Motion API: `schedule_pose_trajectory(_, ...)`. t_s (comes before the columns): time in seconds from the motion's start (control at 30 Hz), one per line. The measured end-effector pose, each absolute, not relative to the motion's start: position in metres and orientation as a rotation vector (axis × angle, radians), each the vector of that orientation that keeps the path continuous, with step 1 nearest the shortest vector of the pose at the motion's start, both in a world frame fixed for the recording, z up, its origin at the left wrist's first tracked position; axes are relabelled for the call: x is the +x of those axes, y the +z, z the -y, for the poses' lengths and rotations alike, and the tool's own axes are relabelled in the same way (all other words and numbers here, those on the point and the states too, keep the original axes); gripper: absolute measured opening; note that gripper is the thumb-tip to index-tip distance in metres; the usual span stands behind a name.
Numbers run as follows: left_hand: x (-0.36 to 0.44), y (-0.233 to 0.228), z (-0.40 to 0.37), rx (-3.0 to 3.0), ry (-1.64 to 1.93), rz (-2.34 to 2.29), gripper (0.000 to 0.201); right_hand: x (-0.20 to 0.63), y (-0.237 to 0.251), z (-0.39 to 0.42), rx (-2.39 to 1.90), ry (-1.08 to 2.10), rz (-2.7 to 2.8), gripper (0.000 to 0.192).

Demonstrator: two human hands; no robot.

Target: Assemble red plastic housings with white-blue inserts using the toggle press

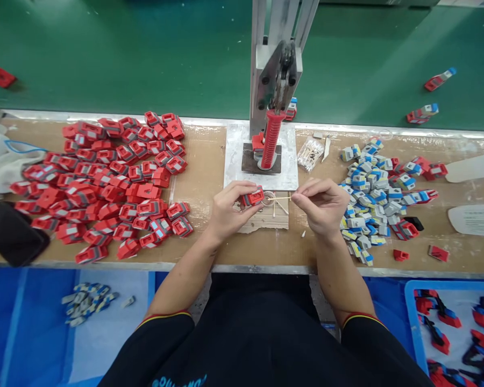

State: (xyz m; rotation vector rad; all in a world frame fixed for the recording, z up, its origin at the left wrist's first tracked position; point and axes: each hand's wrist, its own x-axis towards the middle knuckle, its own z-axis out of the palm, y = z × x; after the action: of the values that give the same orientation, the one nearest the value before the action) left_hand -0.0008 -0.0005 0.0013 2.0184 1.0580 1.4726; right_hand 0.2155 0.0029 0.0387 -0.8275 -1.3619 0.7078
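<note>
Gripping red part (252, 198), thin stick (279, 199)

Red plastic part (252, 197): small, blocky, with a grey band; lies level, centre of frame, just below the middle.

Thin wooden stick (279, 199): pale, slender, level, immediately right of the part, its left tip at the part's end.

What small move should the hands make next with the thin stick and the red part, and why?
Probably slide the thin stick in the right hand leftward into the red part held by the left hand: its tip already sits at the part's open side.
</note>
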Motion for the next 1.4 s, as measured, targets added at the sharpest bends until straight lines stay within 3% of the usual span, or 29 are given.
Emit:
schedule_pose_trajectory(0.4,0.002,0.004,0.002,2.129,1.449,-1.033,0.028,0.202,0.028,0.0,-0.854,0.877,1.361,0.026)
schedule_pose_trajectory(0.7,0.0,0.005,0.003,2.125,1.378,-1.1,0.026,0.204,0.029,0.0,-0.986,0.863,1.419,0.04)
schedule_pose_trajectory(0.97,0.0,0.006,0.003,2.138,1.437,-1.069,0.026,0.207,0.028,-0.002,-0.951,0.827,1.417,0.03)
schedule_pose_trajectory(1.4,-0.002,0.006,0.004,2.138,1.369,-1.14,0.026,0.214,0.032,-0.005,-1.016,0.735,1.436,0.033)
